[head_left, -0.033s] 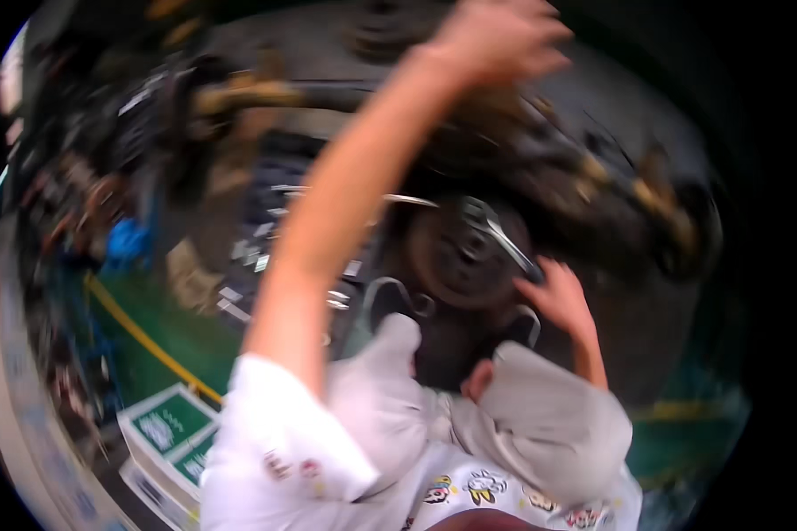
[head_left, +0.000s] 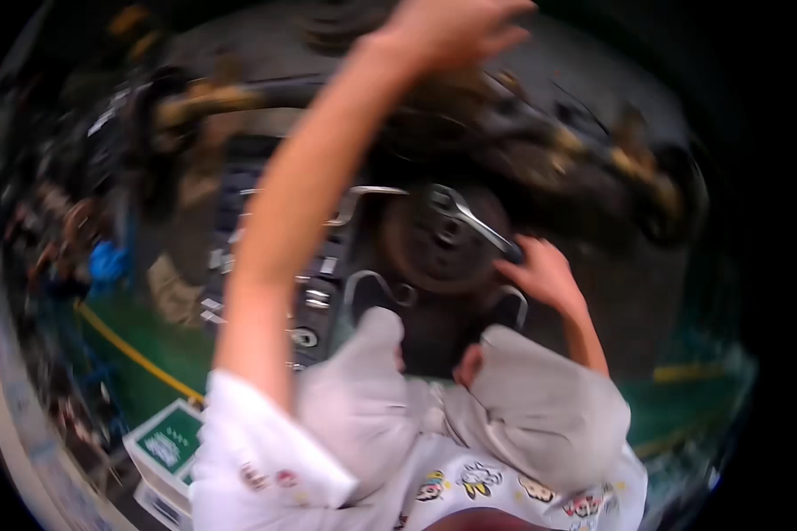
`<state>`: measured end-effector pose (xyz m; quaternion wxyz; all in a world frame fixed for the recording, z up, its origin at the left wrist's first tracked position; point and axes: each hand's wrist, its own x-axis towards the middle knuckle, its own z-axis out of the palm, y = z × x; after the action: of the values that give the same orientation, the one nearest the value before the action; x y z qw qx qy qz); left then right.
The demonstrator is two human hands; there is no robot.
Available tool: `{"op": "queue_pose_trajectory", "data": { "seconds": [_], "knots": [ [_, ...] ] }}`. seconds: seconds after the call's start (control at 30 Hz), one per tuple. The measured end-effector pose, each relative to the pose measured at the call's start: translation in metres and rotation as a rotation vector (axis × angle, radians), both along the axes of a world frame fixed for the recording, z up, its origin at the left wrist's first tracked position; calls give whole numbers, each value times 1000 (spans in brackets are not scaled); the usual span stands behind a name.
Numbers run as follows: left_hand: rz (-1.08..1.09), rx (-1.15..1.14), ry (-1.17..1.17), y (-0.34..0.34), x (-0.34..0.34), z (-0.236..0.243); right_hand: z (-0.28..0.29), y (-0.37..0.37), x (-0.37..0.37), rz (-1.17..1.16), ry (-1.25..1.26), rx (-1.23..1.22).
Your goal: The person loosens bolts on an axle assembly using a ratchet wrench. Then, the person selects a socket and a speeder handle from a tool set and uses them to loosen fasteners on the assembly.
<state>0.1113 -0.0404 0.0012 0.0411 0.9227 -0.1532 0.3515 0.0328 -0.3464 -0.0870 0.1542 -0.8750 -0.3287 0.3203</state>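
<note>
My right hand [head_left: 545,273] is closed around the dark handle end of a ratchet wrench [head_left: 476,223]. The wrench's shiny shaft lies across a round brown metal disc [head_left: 416,257] between my feet, its head near the disc's middle. At the top of the picture my left hand [head_left: 452,34] reaches far out over dark machine parts. Its fingers look stretched and apart, though blurred and partly cut by the upper edge; nothing shows in them. Beneath my left forearm is a dark tool case [head_left: 239,190] with several shiny sockets and tools.
A bent metal bar [head_left: 376,189] sticks out beside the disc. Yellowish-brown machinery [head_left: 558,155] runs across the far side. A white and green box [head_left: 170,442] stands at the lower left, near a yellow floor line [head_left: 137,352]. A blue object [head_left: 109,262] lies farther left.
The whole view has shifted, so most things sit farther left and slightly higher. My left hand has moved a little left. My right hand stays at the wrench handle.
</note>
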Motion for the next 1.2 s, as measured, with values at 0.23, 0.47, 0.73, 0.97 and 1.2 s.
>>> {"op": "queue_pose_trajectory", "data": {
  "seconds": [0.23,0.47,0.73,0.97,1.2],
  "knots": [
    [-552,-119,108,-141,-51,58,-26,-27,-43,-86,184,116],
    [-826,-268,287,-168,-160,71,-7,-4,-55,-207,498,-99],
    [-837,-335,272,-162,-163,70,-21,-14,-61,-167,374,-66],
    [-850,-305,295,-175,-157,77,-39,-14,-72,-124,367,32],
    [-886,-296,299,-188,-153,87,-36,-12,-68,-135,380,62]
  ]
}}
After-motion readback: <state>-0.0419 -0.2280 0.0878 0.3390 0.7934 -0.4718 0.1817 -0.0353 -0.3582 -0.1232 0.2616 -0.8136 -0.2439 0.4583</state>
